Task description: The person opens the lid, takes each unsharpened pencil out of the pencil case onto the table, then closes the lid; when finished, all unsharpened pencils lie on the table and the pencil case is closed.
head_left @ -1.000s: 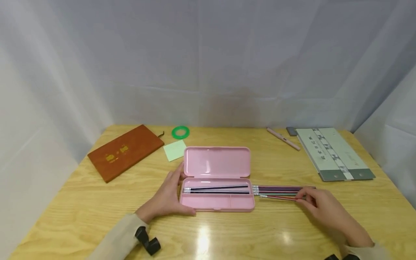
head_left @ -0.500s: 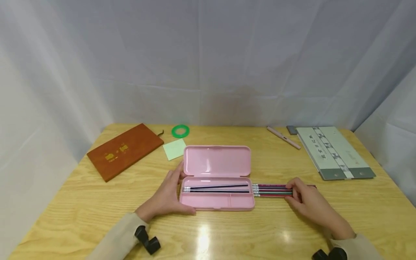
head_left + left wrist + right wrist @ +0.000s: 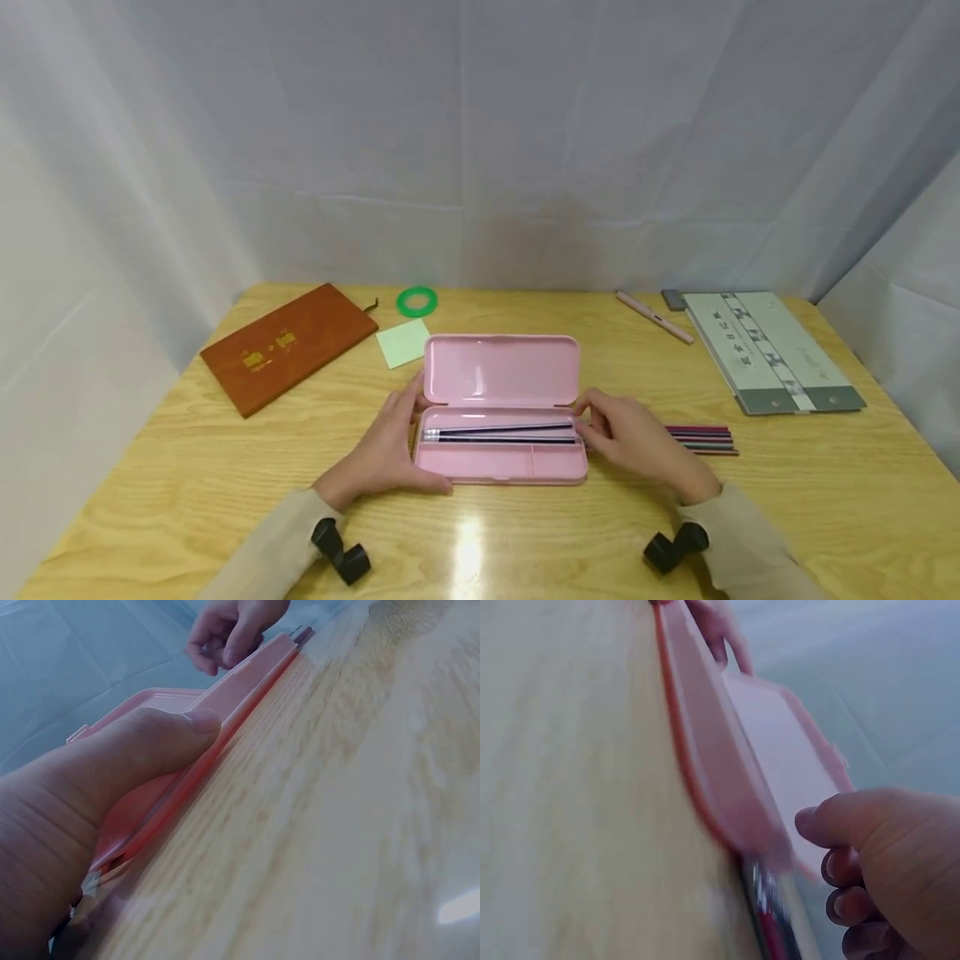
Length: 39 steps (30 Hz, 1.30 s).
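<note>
An open pink pencil case (image 3: 480, 463) lies on the table, its lid (image 3: 501, 370) folded back. Dark striped pencils (image 3: 502, 433) lie in its long rear compartment, silver ends to the left. My left hand (image 3: 386, 446) grips the case's left end, thumb along the front edge. My right hand (image 3: 630, 433) hovers by the right end, fingers loosely curled; in the right wrist view its thumb (image 3: 832, 817) stands apart from them, with nothing between. A row of coloured pencils (image 3: 703, 439) lies right of the case, partly hidden under this hand.
At the back left are a brown notebook (image 3: 288, 350), a green tape ring (image 3: 417, 302) and pale green sticky notes (image 3: 403, 342). Toward the back right lie a pink pen (image 3: 654, 317), a small grey block (image 3: 673, 300) and a pale green notebook (image 3: 772, 350).
My right hand has let go of a red pencil, now laid with the row, and moved left to the case's right end. My left hand has stayed in place.
</note>
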Tool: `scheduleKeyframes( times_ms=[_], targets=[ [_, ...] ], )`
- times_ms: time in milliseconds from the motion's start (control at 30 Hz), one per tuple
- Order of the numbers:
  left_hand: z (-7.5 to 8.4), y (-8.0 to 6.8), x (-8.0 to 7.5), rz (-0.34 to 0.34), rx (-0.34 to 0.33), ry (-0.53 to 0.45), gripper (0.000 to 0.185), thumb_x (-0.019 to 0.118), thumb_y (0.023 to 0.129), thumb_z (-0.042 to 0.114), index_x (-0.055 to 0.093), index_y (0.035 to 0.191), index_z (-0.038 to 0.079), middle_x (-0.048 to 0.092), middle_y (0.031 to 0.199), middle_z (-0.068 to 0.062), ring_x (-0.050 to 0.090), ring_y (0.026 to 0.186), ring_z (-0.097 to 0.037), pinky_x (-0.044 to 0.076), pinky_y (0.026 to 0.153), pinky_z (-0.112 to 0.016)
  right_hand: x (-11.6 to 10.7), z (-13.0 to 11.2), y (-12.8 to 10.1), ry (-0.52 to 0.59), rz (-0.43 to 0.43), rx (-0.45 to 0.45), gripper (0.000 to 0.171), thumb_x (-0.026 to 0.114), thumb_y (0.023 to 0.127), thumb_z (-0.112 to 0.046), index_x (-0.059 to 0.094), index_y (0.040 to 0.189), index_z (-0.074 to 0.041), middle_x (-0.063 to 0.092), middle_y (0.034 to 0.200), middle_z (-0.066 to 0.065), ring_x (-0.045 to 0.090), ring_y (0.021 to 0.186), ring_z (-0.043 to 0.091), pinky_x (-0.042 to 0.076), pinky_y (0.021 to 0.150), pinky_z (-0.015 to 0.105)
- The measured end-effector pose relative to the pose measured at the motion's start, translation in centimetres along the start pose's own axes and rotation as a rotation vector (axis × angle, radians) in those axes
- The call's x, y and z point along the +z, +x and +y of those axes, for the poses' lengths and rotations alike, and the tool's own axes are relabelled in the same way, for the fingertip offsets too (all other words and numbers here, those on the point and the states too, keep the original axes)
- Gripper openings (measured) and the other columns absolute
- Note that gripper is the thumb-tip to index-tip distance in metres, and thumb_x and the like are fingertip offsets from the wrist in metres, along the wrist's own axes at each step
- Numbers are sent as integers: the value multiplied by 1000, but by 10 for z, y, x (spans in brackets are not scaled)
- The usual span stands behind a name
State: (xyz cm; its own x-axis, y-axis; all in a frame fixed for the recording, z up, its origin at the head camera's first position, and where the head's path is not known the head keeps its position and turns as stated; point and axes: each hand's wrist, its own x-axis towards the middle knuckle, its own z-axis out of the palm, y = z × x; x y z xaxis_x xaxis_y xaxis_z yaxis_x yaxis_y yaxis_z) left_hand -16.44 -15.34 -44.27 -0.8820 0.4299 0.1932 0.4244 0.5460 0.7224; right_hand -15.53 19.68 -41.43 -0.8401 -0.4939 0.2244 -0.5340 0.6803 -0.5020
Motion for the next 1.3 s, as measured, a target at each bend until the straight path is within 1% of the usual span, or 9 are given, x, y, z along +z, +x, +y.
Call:
scheduleKeyframes(
  times_ms=[100,267,367,467,700,867,933,1100,1300],
  targets=[
    [-1,-1,-1,-3,-7,3,148,95,42,48,2,156,25,48,121,1,45,114,-18,43,98,-44,6,-10,17,-17,-47,-30,10,66,89,-10,64,98,-13,48,65,-11,39,56,0,35,52,18],
    [0,-1,-3,-6,-7,6,149,95,42,49,2,156,25,47,120,1,44,113,-17,42,97,-44,18,-28,36,-158,-113,-81,8,69,87,-13,70,95,-11,63,76,-6,49,64,4,44,61,21],
    [0,-1,-4,-5,-4,7,149,95,42,49,2,156,24,48,120,2,43,113,-17,42,97,-44,26,-36,44,-250,-101,-119,7,70,87,-16,72,92,-12,70,82,-3,59,69,8,51,66,26],
    [0,-1,-3,-5,-1,2,149,94,42,49,2,156,24,48,120,1,44,114,-17,42,97,-44,32,-40,50,-315,-83,-140,4,70,86,-16,71,87,-12,70,79,-2,63,69,10,53,66,28],
    [-1,1,0,-8,0,-14,148,94,42,51,2,156,27,47,122,0,45,116,-20,42,98,-45,26,-44,48,-316,-32,-127,5,66,87,-15,64,84,-11,63,73,-3,54,62,7,49,59,25],
    [-1,2,2,-7,2,-13,148,94,42,52,2,156,26,48,121,1,44,115,-19,42,97,-44,3,-35,24,-294,30,-100,5,70,86,-14,65,87,-12,64,77,-4,50,62,4,45,57,23],
    [-1,2,2,-5,-2,-6,148,94,42,52,2,156,25,47,120,1,45,113,-18,43,97,-43,-6,-27,9,-283,50,-59,5,70,86,-12,65,89,-12,60,72,-6,46,59,2,40,53,21],
    [-2,0,0,-4,-3,5,148,94,43,52,2,156,25,47,120,1,44,110,-16,43,95,-43,-30,5,-38,-238,107,59,9,71,85,-8,67,89,-15,39,59,-13,31,52,-2,28,48,20],
    [-1,-1,-1,-4,11,22,148,93,44,51,1,156,22,48,120,2,43,110,-16,43,93,-42,-46,42,-92,-190,151,73,19,74,80,-2,66,86,-17,35,61,-18,29,54,-6,28,49,19]
  ],
)
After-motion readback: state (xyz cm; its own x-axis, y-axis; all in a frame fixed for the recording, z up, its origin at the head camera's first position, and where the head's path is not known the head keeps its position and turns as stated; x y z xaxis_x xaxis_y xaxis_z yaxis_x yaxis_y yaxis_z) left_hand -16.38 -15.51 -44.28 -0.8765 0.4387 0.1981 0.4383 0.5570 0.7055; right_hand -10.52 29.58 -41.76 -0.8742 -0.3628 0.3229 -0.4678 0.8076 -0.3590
